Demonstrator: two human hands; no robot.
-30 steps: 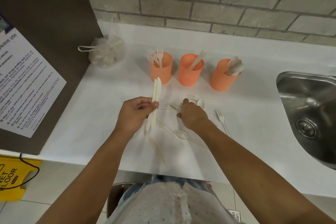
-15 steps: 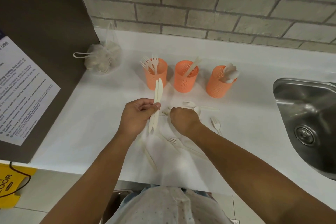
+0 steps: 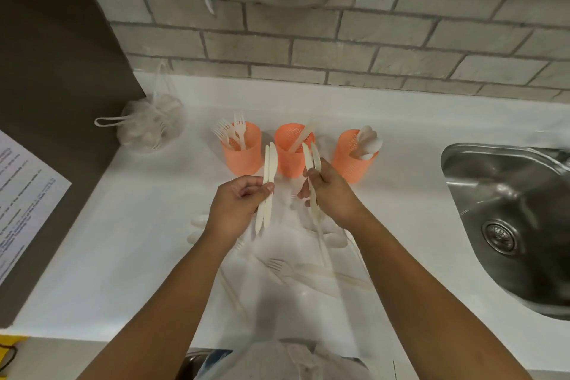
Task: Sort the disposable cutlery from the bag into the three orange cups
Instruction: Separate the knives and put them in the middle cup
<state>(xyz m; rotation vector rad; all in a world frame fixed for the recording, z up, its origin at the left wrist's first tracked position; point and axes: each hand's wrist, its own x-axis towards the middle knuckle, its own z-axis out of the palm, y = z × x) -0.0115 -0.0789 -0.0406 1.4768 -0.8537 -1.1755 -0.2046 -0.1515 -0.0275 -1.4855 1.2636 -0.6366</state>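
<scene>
Three orange mesh cups stand in a row on the white counter: the left cup holds forks, the middle cup one knife, the right cup spoons. My left hand grips two cream plastic knives upright, in front of the left and middle cups. My right hand holds two more knives, their tips near the middle cup's rim. Loose forks, knives and spoons lie on the counter under my forearms. A clear bag with cutlery sits at the back left.
A steel sink is set into the counter at the right. A brick wall runs behind the cups. A dark panel with a printed notice stands at the left. Clear plastic hangs at the front edge.
My right hand has lifted off the counter holding two knives and risen toward the middle cup. My left hand still holds its two knives. The view has tilted upward.
</scene>
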